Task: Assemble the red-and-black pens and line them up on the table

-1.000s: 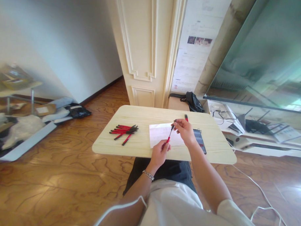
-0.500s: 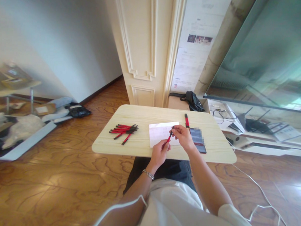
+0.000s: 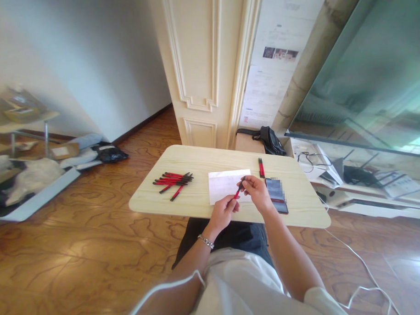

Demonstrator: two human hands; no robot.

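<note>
Red-and-black pen (image 3: pixel 239 189): one, in your hands, tilted over the white paper (image 3: pixel 220 185), toward the near edge of the desk (image 3: pixel 304 200);
Your left hand (image 3: pixel 224 211): grip closed round the red barrel (image 3: pixel 236 194);
Your right hand (image 3: pixel 255 191): grip pinched on the black end (image 3: pixel 241 184);
Change: a second ago a thin shaft showed between black end and red barrel; now the two meet, so you appear to have fitted them together, how tightly cannot be told;
Pen pile (image 3: pixel 172 180): toward the left edge;
Pen pair (image 3: pixel 261 167): side by side near the far edge;
Phone (image 3: pixel 278 198): flat, just beside that pair
</note>
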